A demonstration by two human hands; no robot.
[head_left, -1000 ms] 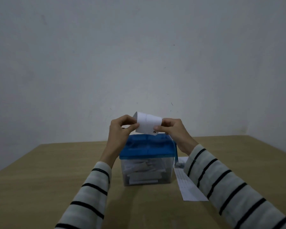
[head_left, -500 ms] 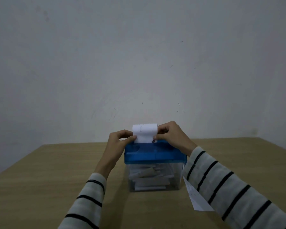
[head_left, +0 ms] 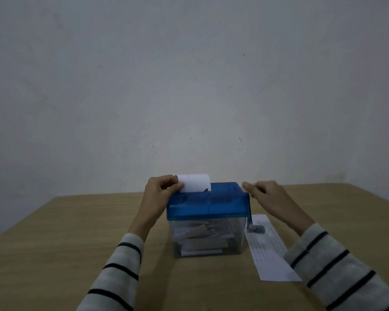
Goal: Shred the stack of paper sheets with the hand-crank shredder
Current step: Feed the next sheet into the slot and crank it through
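Note:
A hand-crank shredder with a blue lid (head_left: 208, 203) and a clear bin (head_left: 211, 239) holding paper pieces stands mid-table. A white sheet (head_left: 195, 183) stands upright in the slot at the lid's back left. My left hand (head_left: 161, 196) pinches the sheet's left edge. My right hand (head_left: 271, 197) hovers just right of the lid with fingers loosely apart, holding nothing. The crank arm hangs down the shredder's right side, ending in a grey handle (head_left: 255, 228), below my right hand. A stack of paper sheets (head_left: 271, 252) lies flat to the right of the bin.
The wooden table (head_left: 54, 239) runs to a plain grey wall (head_left: 189, 86) close behind the shredder. My striped sleeves come in from the bottom edge on both sides.
The sheet came down from above the lid into the slot. My right hand let go of it and moved right, past the lid's corner. My left hand still holds the sheet.

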